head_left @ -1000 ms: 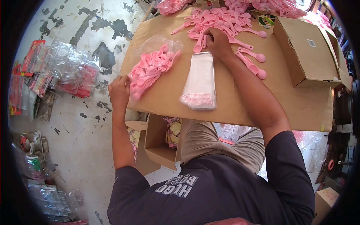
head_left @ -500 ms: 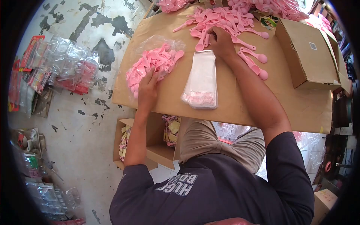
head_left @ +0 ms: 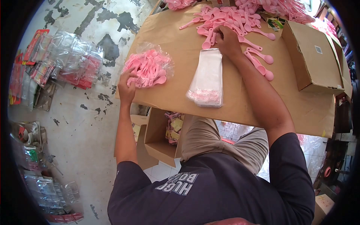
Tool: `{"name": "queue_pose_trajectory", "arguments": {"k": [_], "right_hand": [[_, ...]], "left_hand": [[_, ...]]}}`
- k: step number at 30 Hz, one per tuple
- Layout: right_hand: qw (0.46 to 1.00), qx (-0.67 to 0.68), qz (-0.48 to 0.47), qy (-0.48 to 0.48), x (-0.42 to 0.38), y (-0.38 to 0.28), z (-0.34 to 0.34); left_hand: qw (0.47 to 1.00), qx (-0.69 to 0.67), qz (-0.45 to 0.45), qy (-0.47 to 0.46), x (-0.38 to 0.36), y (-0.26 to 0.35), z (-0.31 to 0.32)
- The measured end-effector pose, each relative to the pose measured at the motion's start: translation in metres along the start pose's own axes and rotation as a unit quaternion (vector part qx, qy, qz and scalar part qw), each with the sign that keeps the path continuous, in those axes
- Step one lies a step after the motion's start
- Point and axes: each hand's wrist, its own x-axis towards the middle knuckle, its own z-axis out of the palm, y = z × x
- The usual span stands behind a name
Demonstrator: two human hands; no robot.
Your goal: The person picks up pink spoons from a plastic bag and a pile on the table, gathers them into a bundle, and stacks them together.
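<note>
A clear plastic bag of pink spoons [head_left: 148, 69] lies at the left edge of the table. My left hand [head_left: 126, 84] is at its left side, fingers apart and fingertips against the bag's edge. Farther back spreads a heap of loose pink measuring spoons [head_left: 225, 18]. My right hand [head_left: 228, 43] is at the near side of that heap with curled fingers, close to a spoon handle; what they hold, if anything, is hidden. Between my hands lies a stack of clear flat plastic sleeves [head_left: 207, 77], with pink at its near end.
A cardboard box [head_left: 315, 56] stands on the table [head_left: 172, 99] at right. More bagged pink spoons [head_left: 277, 9] sit at the back. Below the table is an open carton [head_left: 159, 129] with wrapped goods. Packaged items [head_left: 75, 56] lie on the floor at left.
The bag of spoons now lies flatter and nearer the table's left edge. My left hand has moved from its front to its left side. My right hand stays by the heap.
</note>
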Motion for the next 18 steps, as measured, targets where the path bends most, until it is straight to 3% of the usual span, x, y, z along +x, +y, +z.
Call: {"name": "queue_pose_trajectory", "arguments": {"k": [1, 3, 5, 7, 8, 10, 13, 18], "right_hand": [[1.000, 0.002, -0.003, 0.000, 0.001, 0.001, 0.001], [1.000, 0.005, -0.008, -0.003, 0.002, 0.002, 0.002], [1.000, 0.003, 0.000, -0.011, 0.002, 0.002, 0.001], [1.000, -0.005, -0.013, -0.004, 0.001, 0.008, 0.003], [1.000, -0.012, -0.024, 0.004, 0.002, 0.009, 0.004], [1.000, -0.004, -0.009, -0.006, 0.001, 0.003, 0.001], [1.000, -0.002, 0.002, -0.011, 0.002, 0.004, 0.000], [1.000, -0.014, -0.007, -0.012, 0.002, 0.004, 0.002]], "left_hand": [[1.000, 0.001, -0.003, 0.001, 0.009, 0.008, 0.005], [0.988, -0.085, -0.124, 0.045, 0.029, 0.020, 0.023], [0.992, -0.017, -0.094, 0.079, 0.051, 0.019, 0.056], [0.996, 0.082, -0.039, -0.008, 0.067, 0.024, 0.081], [0.996, 0.083, -0.040, -0.005, 0.068, 0.031, 0.097], [0.962, 0.251, -0.030, -0.103, 0.066, 0.044, 0.125], [0.959, 0.226, 0.034, -0.169, 0.064, 0.049, 0.144], [0.973, 0.107, 0.145, -0.147, 0.039, 0.051, 0.124]]}}
